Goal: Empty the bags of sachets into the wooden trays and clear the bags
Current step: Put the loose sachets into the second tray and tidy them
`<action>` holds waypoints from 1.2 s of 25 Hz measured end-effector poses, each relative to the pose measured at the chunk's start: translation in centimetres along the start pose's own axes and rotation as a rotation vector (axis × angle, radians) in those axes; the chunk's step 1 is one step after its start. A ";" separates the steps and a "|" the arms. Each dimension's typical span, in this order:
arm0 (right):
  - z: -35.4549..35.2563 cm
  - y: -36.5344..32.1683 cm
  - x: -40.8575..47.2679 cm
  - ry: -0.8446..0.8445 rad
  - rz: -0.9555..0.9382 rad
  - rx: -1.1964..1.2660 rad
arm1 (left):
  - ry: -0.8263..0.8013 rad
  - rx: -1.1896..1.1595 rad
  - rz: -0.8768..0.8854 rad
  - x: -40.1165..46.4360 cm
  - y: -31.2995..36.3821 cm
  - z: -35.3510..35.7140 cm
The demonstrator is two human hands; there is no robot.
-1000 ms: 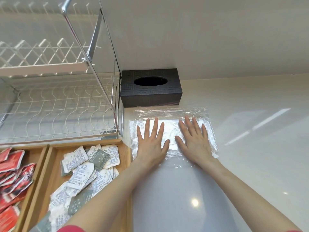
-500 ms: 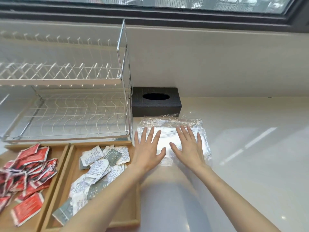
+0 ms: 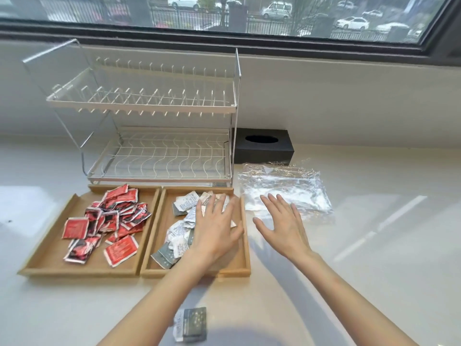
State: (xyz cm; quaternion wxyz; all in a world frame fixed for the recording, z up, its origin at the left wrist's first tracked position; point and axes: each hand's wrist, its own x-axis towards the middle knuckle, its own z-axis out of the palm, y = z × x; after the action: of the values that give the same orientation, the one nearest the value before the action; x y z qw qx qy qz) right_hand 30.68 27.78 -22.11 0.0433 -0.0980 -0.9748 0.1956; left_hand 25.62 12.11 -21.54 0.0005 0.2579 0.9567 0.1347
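Two wooden trays stand side by side on the white counter. The left tray (image 3: 47, 248) holds several red sachets (image 3: 109, 218). The right tray (image 3: 243, 265) holds several white and grey sachets (image 3: 182, 208). My left hand (image 3: 214, 228) hovers flat over the right tray with its fingers spread and holds nothing. My right hand (image 3: 282, 223) is spread open over the counter, at the near left edge of the flattened clear plastic bags (image 3: 287, 188). One grey and white sachet (image 3: 192, 324) lies loose on the counter near me, below my left forearm.
A white two-tier wire dish rack (image 3: 159, 116) stands behind the trays. A black tissue box (image 3: 263, 147) sits against the wall behind the bags. A window runs along the back. Bare counter stretches to the right.
Both hands have lifted off the flattened bags and drawn back toward me; the left one now hovers over the right tray. The view has pulled back and up, revealing both trays and the loose sachet.
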 end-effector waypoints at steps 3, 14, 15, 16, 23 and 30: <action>1.2 -2.8 -2.7 0.026 -0.046 0.116 | 0.014 -0.046 -0.053 -3.8 -2.1 -0.4; 7.1 -9.5 -10.6 -0.177 -0.079 0.247 | 0.033 -0.136 -0.114 -14.5 -8.7 0.1; 7.8 -9.8 -11.1 -0.217 -0.077 0.219 | 0.025 -0.121 -0.093 -15.0 -9.2 0.5; 8.5 -10.1 -11.6 -0.253 -0.067 0.196 | -0.007 -0.123 -0.082 -15.5 -9.7 0.7; 10.2 -11.0 -11.7 -0.379 -0.006 0.064 | -0.205 -0.122 -0.173 -16.4 -11.0 2.9; 10.6 -11.1 -12.2 -0.420 0.063 0.083 | -0.232 -0.115 -0.181 -15.6 -11.4 2.9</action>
State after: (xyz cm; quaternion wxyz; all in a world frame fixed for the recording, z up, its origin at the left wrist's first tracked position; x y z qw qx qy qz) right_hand 39.38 11.30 -28.07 -0.1627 -0.0835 -0.9500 0.2531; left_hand 33.71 -4.32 -28.37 0.1378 0.1839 0.9603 0.1580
